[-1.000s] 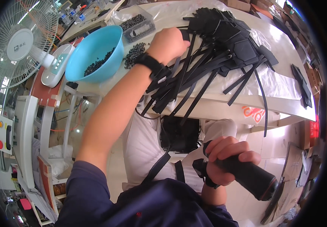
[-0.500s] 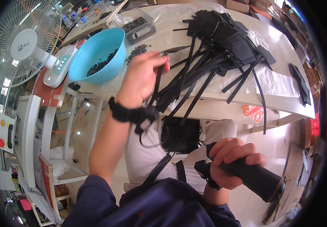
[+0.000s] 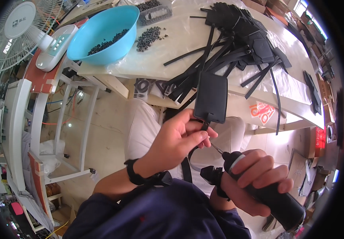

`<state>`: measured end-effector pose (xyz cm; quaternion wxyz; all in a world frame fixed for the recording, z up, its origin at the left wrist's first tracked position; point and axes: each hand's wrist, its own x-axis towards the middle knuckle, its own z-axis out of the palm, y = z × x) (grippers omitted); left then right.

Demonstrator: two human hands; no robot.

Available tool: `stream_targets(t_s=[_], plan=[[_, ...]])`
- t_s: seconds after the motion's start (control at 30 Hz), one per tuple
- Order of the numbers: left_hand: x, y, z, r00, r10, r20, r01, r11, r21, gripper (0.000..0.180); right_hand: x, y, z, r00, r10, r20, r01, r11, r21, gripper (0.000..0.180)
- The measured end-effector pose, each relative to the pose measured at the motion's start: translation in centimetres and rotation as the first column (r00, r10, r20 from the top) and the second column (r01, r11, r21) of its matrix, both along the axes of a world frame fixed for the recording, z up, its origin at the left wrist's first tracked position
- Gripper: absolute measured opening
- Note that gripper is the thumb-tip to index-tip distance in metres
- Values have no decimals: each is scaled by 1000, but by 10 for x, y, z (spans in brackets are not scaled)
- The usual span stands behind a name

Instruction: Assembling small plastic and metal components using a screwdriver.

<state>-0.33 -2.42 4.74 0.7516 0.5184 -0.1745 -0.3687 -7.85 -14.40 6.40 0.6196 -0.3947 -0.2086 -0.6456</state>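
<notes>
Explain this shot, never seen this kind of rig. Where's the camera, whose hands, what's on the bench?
No machine here: a person works with bare hands, filmed by a fisheye camera on their head looking down, so straight edges bend. The left hand pinches a flat black rectangular tag by its strap end. The right hand grips a black powered screwdriver, its thin bit pointed at that spot. On the pale table lie a pile of black tags and straps, a blue bowl of small dark pieces, and a loose heap of the same pieces. A white fan stands to the left.
</notes>
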Motion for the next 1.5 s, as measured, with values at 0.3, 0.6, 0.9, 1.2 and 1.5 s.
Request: stream_targets(t_s=[0.3,0.6,0.9,1.2,1.5], plan=[[-32,-5,-4,935,88,344,-163,967,196,18,1,-1,-1,999,35,28,-36,999,22,47],[-37,-4,-9,687,61,724,-336,910,243,15,-6,-8,-4,1000,-1,-11,0,1000,-27,48],[-39,-6,-13,643,56,764,-350,908,228,18,-5,-7,-8,1000,18,2,-18,1000,-25,49],[-40,-6,-12,614,83,785,-358,915,184,19,-2,-7,-9,1000,19,24,-17,998,-61,49],[-36,-4,-17,619,129,775,-355,926,129,16,8,-3,-12,998,39,47,-33,991,-129,51]])
